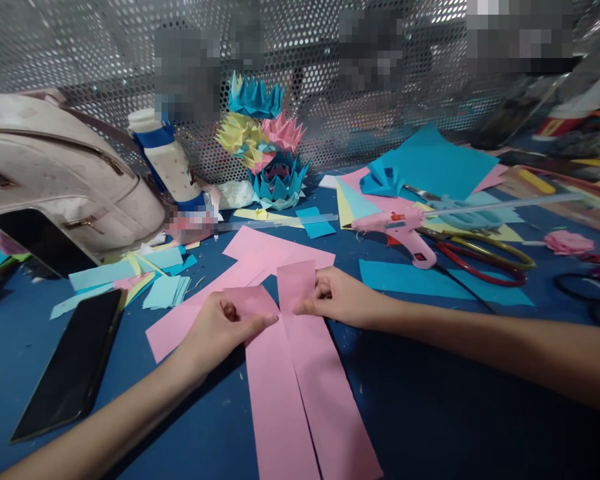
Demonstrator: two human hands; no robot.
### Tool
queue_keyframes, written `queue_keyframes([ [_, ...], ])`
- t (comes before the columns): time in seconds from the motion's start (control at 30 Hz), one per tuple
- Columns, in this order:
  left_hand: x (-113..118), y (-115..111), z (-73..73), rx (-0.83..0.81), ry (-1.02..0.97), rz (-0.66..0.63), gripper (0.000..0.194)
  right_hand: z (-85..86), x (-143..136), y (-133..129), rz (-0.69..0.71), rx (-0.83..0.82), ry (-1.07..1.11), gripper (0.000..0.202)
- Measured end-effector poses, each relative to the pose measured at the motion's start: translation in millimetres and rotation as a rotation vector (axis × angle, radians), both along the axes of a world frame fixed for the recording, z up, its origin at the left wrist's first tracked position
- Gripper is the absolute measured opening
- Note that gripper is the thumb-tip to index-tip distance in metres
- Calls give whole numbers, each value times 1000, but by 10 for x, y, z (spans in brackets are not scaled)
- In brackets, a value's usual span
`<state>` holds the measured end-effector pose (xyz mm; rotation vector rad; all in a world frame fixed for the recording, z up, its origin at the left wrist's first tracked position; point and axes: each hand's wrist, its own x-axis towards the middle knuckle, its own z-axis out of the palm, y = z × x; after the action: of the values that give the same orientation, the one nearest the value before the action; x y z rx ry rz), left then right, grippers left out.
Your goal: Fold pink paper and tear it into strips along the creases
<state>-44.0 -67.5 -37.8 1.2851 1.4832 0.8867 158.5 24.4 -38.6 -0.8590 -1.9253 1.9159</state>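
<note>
Two long pink paper strips run side by side toward me, joined near the top with a narrow gap between them lower down. My left hand (230,327) pinches the upper end of the left strip (280,400), its thumb by the gap. The top of the right strip (330,393) is held between the thumb and curled fingers of my right hand (337,297). Beyond my hands, more pink strips (180,320) lie crossed on the blue table (180,427).
A pink glue gun (405,230) and red- and yellow-handled scissors (480,267) lie at right. Folded paper flowers (275,173) stand at the back, beside a bottle (167,160). Two phones (73,363), paper scraps (167,291) and a pale bag (65,167) are at left.
</note>
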Motion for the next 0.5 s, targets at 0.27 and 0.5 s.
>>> queue_keyframes([
  [0.27,3,-1,-21,-69,-82,23,30,-22,7,5,52,-43,47,37],
  [0.5,-13,-6,-72,-53,-77,4,31,-12,7,-6,-3,21,-24,39],
])
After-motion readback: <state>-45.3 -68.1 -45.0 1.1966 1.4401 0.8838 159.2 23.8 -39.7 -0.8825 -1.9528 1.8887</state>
